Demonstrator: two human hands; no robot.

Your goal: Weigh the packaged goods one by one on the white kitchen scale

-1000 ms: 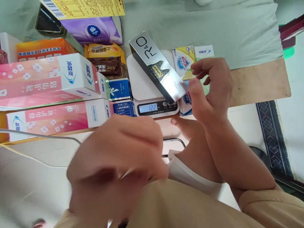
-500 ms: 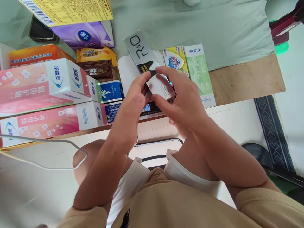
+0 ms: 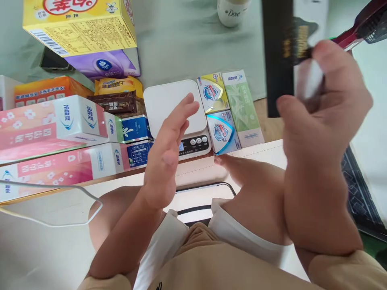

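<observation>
My right hand (image 3: 329, 88) is raised at the upper right, thumb and fingers closed around a black and silver box (image 3: 279, 60), which is blurred and tilted on edge. Below and left of it, my left hand (image 3: 169, 157) hovers with nothing in it, its fingers stretched out. That hand hides part of the white kitchen scale (image 3: 169, 104), whose plate carries nothing and whose display is partly covered. Beside the scale on the right lie a yellow soap box (image 3: 213, 93), a blue and white soap box (image 3: 223, 133) and a green and white toothpaste box (image 3: 245, 108).
Pink toothpaste boxes (image 3: 39, 125) are stacked at the left, near blue boxes (image 3: 137, 129), a brown snack pack (image 3: 113, 102) and purple tissues (image 3: 105, 64). A large yellow carton (image 3: 87, 32) stands behind. A Dove bottle (image 3: 233, 12) is at the top; a white cable (image 3: 87, 187) loops at left.
My right hand has carried the box from above the scale to the upper right. My left hand has let go of it and stays near the scale, which is now uncovered.
</observation>
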